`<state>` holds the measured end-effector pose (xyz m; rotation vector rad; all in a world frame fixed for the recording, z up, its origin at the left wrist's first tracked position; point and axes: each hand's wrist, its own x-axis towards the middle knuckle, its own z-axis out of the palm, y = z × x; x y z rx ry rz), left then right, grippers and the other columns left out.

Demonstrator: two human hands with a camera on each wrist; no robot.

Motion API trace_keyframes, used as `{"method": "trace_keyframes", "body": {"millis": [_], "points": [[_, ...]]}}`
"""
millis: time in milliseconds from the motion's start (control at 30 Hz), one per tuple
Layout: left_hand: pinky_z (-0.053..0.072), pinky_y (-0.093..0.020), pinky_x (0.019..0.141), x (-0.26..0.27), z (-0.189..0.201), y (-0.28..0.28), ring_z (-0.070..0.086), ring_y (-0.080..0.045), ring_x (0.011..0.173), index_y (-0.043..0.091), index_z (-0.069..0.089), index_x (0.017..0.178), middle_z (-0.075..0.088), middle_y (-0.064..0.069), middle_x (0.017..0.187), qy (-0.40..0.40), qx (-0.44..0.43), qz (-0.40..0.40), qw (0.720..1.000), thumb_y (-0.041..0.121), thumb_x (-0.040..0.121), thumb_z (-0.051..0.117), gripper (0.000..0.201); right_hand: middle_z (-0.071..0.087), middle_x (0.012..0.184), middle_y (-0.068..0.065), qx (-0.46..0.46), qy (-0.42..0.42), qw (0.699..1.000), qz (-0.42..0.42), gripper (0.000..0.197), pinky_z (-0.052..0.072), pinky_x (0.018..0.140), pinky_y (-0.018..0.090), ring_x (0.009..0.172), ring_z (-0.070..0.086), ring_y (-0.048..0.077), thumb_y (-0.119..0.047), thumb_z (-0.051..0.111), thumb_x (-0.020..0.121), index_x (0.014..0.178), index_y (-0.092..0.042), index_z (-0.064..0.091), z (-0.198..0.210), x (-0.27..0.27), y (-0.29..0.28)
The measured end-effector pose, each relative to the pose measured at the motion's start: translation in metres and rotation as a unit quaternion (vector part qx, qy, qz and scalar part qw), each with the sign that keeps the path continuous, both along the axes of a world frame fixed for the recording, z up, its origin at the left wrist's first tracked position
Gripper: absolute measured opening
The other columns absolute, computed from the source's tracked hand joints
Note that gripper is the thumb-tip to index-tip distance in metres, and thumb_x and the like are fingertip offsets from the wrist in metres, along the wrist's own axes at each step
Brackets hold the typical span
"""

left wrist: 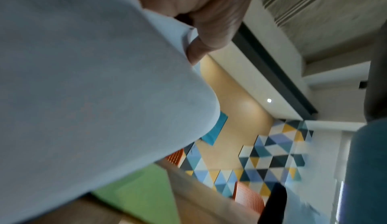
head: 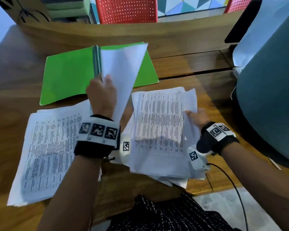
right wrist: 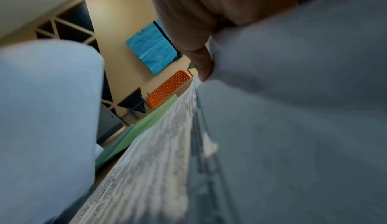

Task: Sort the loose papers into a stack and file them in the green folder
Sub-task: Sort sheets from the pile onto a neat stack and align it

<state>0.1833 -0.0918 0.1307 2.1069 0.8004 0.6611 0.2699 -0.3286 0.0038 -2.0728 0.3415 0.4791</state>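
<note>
The green folder (head: pixel 67 75) lies open on the wooden desk (head: pixel 182 64) at the back. My left hand (head: pixel 101 92) pinches a white sheet (head: pixel 123 67) and holds it up on edge over the folder's spine; in the left wrist view that sheet (left wrist: pixel 83 78) fills the left side under my thumb (left wrist: pixel 209 33). My right hand (head: pixel 197 117) grips the right edge of a messy pile of printed papers (head: pixel 160 124), seen close up as the pile (right wrist: pixel 150 161) in the right wrist view. A neater stack of printed papers (head: pixel 45 150) lies at the front left.
A grey-blue chair back (head: pixel 270 97) stands close on the right. Red chairs (head: pixel 127 9) stand behind the desk's raised back edge. A black cable (head: pixel 232 184) runs from my right wrist across the desk's front edge.
</note>
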Motion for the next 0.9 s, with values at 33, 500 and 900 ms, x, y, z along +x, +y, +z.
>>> {"method": "trace_keyframes", "body": {"millis": [33,500,900], "points": [[0.042,-0.034,0.08,0.002,0.01,0.004,0.065,-0.031,0.102,-0.008,0.064,0.108,0.068,-0.023,0.11,-0.016,-0.003,0.019,1.0,0.016,0.096,0.044,0.034,0.06,0.124,0.023,-0.03,-0.006,1.0,0.006,0.037,0.046,0.095,0.044,0.113,0.057,0.038,-0.016,0.053,0.092,0.119,0.009,0.057,0.0,0.004,0.002],[0.05,-0.036,0.081,0.021,0.001,-0.024,0.058,-0.025,0.096,0.012,0.054,0.114,0.06,-0.011,0.109,-0.104,-0.523,-0.086,0.842,0.03,0.098,0.038,0.029,0.036,0.147,-0.005,0.124,-0.175,0.917,0.336,0.082,0.038,0.094,0.02,0.127,0.041,0.011,-0.024,0.071,0.079,0.144,-0.027,0.022,0.103,-0.051,0.068],[0.04,-0.036,0.094,0.003,-0.018,-0.02,0.051,-0.018,0.107,0.009,0.053,0.12,0.055,-0.014,0.124,0.096,-0.339,-0.2,0.914,0.072,0.084,0.025,0.078,0.067,0.099,0.011,0.079,-0.142,0.987,-0.005,0.023,0.053,0.078,0.028,0.092,0.063,0.021,-0.009,0.053,0.089,0.106,0.004,0.06,0.065,-0.021,0.012]]}}
